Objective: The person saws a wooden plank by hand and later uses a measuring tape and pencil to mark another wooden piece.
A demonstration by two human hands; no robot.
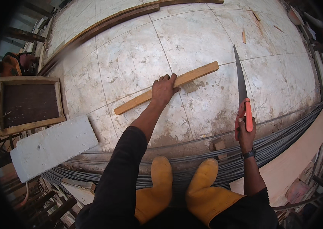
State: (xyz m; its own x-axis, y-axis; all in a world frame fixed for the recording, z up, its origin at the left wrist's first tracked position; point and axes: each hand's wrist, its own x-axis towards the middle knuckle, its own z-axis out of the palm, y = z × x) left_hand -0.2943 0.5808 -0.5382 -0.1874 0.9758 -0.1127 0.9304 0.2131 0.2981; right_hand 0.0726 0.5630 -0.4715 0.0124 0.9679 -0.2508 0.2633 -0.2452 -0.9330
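My left hand (163, 89) is closed round a short timber batten (201, 72) lying at a slant over the pale tiled floor, with a small wood block (189, 87) partly under it. My right hand (246, 135) grips the red handle of a handsaw (241, 84), its long grey blade pointing away from me, to the right of the batten's end.
Long timber strips (104, 23) lie along the far left, near a person in orange (12, 65). A framed dark panel (31, 101) and a white block (54, 147) sit left. Steel rods (276, 143) run past my yellow boots (161, 171); plywood (302, 152) lies right. Wood offcuts (244, 36) lie beyond.
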